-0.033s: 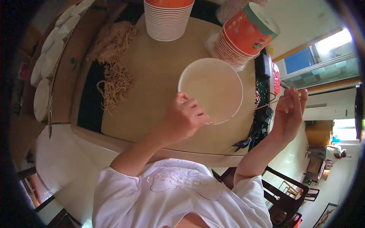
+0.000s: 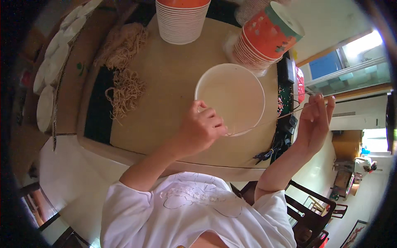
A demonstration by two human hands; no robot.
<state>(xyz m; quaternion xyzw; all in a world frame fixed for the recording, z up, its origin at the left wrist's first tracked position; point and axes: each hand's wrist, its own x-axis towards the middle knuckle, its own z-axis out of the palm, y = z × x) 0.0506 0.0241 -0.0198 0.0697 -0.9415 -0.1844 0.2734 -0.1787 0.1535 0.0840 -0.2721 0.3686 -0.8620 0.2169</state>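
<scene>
Almost nothing is shifting since the earlier frame. Left hand (image 2: pixel 206 126) is gripping twine (image 2: pixel 285 116) at the near rim of the white tub (image 2: pixel 232 95); right hand (image 2: pixel 314 118) is pinching it rightward. I'm reading twine as light, limp: favouring fingertip pinches.

a round tub (image 2: pixel 233 97), white at the rim and cream-toned inside, is seen with its open mouth turned up over the table (image 2: pixel 161 91). its near left edge is partly covered by the left grip (image 2: pixel 206 126). a thin, pale string (image 2: pixel 285 116) is held at one end by the left grip's fingertips and stretched, slightly curved, to the raised right grip (image 2: pixel 313 120). the tub's near rim is crossed by it; whether the two are touching cannot be told.
</scene>
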